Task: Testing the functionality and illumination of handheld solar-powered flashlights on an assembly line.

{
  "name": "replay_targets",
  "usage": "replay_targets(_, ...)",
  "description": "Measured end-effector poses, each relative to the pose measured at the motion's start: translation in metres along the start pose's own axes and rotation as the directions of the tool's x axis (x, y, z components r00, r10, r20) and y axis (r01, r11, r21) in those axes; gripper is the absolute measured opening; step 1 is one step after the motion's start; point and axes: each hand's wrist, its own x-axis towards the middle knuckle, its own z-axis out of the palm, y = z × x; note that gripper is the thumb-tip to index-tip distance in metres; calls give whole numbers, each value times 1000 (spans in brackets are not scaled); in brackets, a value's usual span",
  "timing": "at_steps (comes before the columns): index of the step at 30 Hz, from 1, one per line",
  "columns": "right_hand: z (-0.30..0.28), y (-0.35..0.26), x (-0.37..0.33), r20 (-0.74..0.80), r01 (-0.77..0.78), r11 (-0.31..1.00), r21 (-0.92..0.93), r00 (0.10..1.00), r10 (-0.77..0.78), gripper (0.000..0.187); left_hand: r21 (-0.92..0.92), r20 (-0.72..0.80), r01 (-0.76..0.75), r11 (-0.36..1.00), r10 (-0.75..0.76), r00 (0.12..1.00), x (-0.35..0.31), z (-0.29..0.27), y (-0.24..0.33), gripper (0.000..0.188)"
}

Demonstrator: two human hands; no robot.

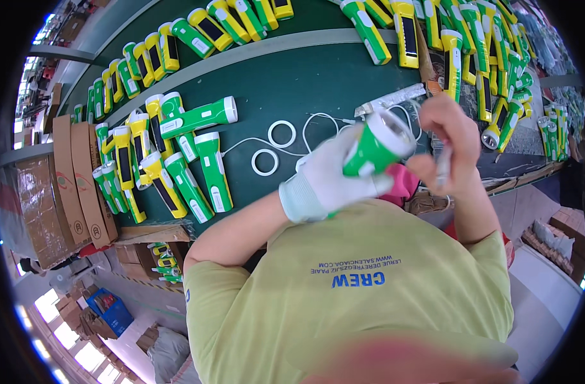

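Note:
My left hand (324, 176), in a white glove, is wrapped round a green flashlight (372, 150) with a white head. The flashlight is tilted, its lens end up and toward my right hand. Bare and slightly blurred, my right hand (457, 137) is closed beside that head, apart from it. Between its thumb and fingers is a thin whitish piece (444, 166), seen edge-on; its kind is unclear. Two white rings (281, 134) lie on the green table (254, 77) left of my gloved hand. A thin white cable (315, 118) curls past them.
Green and yellow flashlights (212, 173) lie grouped at the left, with more (206, 29) rowed along the far ledge. A dense pile (497, 57) covers the right. A silvery wrapped strip (391, 100) lies beyond my hands. Cardboard boxes (91, 179) stand at the table's left end.

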Motion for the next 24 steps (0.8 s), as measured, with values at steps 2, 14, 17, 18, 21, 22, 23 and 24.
replay_targets(2,2,-12,1,186,-54,994,-97,980,71,55,244,62,-92,965,79,995,-7,11,2,61)
replay_targets(14,10,-5,13,345,168,980,104,918,-194,40,-59,322,-12,998,31,946,-4,11,-5,41)
replay_targets(17,13,10,16,177,65,975,213,979,-104,47,-261,375,79,962,26,927,10,-7,6,45)
replay_targets(18,13,12,7,153,-275,873,402,961,232,50,-501,381,110,858,105,919,18,-13,-1,55)
replay_targets(21,18,28,1,133,-679,665,312,724,677,49,-809,-44,27,587,-106,993,56,-46,-6,57)
replay_targets(22,24,29,-6,197,-683,619,389,717,668,48,-793,-116,-35,608,-94,989,65,-59,-5,54)
replay_targets(23,30,34,-12,214,-622,707,337,782,586,44,-771,-192,-95,630,-87,978,74,-70,-1,52)
replay_targets(24,31,34,-18,311,-673,669,315,739,598,42,-789,-185,-93,607,-89,979,84,-79,-6,50)
